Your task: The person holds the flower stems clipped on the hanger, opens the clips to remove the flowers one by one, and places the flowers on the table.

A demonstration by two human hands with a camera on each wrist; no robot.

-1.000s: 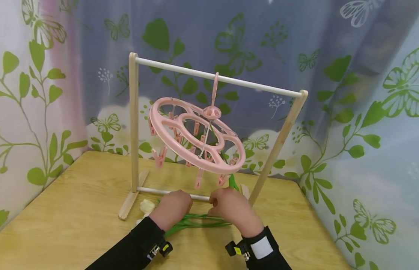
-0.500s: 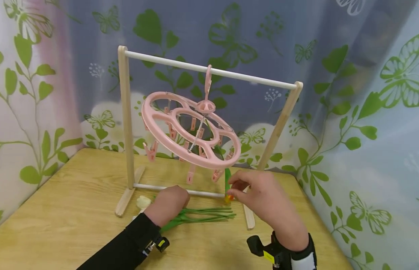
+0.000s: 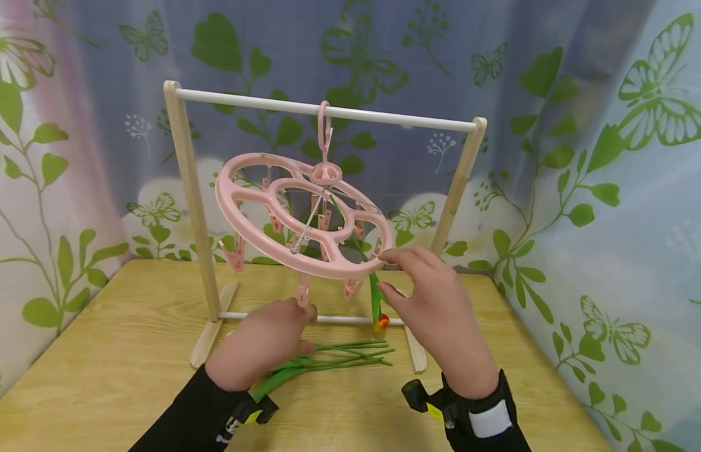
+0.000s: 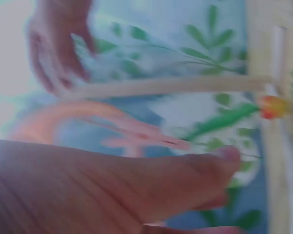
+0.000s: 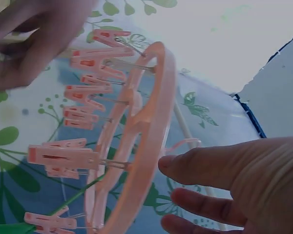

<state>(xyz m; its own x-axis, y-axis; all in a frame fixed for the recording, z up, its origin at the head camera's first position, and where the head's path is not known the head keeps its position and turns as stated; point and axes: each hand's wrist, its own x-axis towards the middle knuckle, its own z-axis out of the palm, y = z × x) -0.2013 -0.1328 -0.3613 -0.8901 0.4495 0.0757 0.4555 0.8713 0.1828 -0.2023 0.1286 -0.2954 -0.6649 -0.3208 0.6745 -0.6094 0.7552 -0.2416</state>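
Note:
A round pink clip hanger (image 3: 328, 270) hangs tilted, with several pink pegs (image 5: 63, 155) around it. My right hand (image 3: 441, 307) is at its right rim, fingers spread and fingertips right at the edge. In the right wrist view the thumb tip meets the ring's outer side. A red-and-yellow tulip (image 3: 382, 322) hangs head down from the hanger, its green leaf (image 4: 224, 121) above the bloom. My left hand (image 3: 260, 342) is over a bunch of green tulip stems (image 3: 282, 376) on the table, fingers loosely extended near a low peg (image 3: 303, 292). The bunch's blooms are hidden behind it.
A wooden stand with a white top rail (image 3: 243, 100) carries the hanger. Its posts (image 3: 191, 188) rise on both sides, and a white lower bar (image 3: 350, 319) runs just behind the stems. A patterned curtain (image 3: 554, 220) encloses the wooden table (image 3: 130, 326).
My right hand left the stems, moved right and rose to the hanger rim. My left hand has shifted slightly and loosened from its curl. The hanging tulip has come into view beside the right hand.

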